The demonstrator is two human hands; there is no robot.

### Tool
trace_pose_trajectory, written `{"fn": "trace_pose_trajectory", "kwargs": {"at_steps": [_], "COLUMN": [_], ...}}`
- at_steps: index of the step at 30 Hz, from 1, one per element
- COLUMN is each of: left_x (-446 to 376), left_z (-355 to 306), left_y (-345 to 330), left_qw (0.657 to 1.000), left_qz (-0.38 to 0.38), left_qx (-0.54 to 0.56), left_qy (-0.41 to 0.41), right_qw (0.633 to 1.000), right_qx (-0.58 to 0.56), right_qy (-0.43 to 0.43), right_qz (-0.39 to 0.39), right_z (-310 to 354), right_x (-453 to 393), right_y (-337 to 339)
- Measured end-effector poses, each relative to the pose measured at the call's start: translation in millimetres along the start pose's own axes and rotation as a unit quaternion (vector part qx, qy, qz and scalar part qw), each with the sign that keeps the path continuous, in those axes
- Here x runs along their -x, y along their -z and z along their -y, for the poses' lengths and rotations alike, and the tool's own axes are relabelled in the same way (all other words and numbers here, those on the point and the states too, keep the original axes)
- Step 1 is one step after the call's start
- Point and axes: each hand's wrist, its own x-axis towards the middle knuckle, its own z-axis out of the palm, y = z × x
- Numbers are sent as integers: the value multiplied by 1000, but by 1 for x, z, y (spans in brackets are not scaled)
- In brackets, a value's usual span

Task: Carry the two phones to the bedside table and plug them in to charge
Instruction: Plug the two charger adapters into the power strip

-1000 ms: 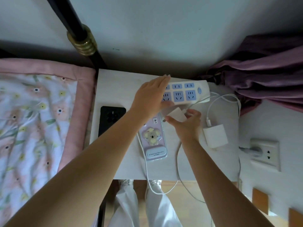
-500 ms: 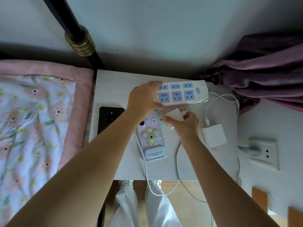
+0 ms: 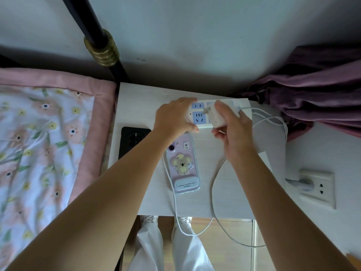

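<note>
Bed point(image 3: 48, 143): floral quilt with pink border, left of the table.
Curtain point(image 3: 312, 94): purple, bunched at upper right.
Bedside table point(image 3: 140, 98): pale top, against the wall.
Power strip point(image 3: 199, 116): white with blue sockets, lying along the table's far edge.
Left hand point(image 3: 173, 118): clamped around the strip's left end, thumb on its near side.
Right hand point(image 3: 232, 130): gripping a white charger point(image 3: 216, 118), prongs pointing left just above the sockets.
Lilac phone point(image 3: 182, 165): face down at table centre, koala on case, white cable point(image 3: 173, 192) running along its left side.
Black phone point(image 3: 132, 141): face down near the table's left edge, partly under the left forearm.
Wall socket point(image 3: 318, 188): right of the table, grey plug in it.
</note>
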Motion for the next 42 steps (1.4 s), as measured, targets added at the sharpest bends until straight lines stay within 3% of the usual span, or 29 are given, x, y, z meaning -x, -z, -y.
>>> {"fn": "trace_pose_trajectory", "kwargs": {"at_steps": [5, 8, 15, 23, 31, 42], "left_x": [0, 0, 0, 1, 0, -4], "left_z": [-1, 0, 2, 1, 3, 6], "left_y": [0, -1, -2, 1, 0, -8], "left_qw": [1000, 1000, 999, 999, 999, 999], "left_qz": [0, 4, 13, 8, 7, -40], "left_qx": [8, 14, 43, 43, 37, 9], "left_qy": [9, 11, 18, 21, 14, -1], "right_qw": [979, 964, 963, 892, 890, 791], "right_qx": [163, 225, 247, 348, 352, 462], "right_qy": [118, 136, 106, 287, 291, 400], "right_qz": [-46, -44, -25, -24, -10, -41], "right_z": [2, -5, -4, -17, -19, -39], "right_x": [-22, -31, -41, -32, -30, -28], "right_y": [-12, -12, -17, -21, -22, -34]}}
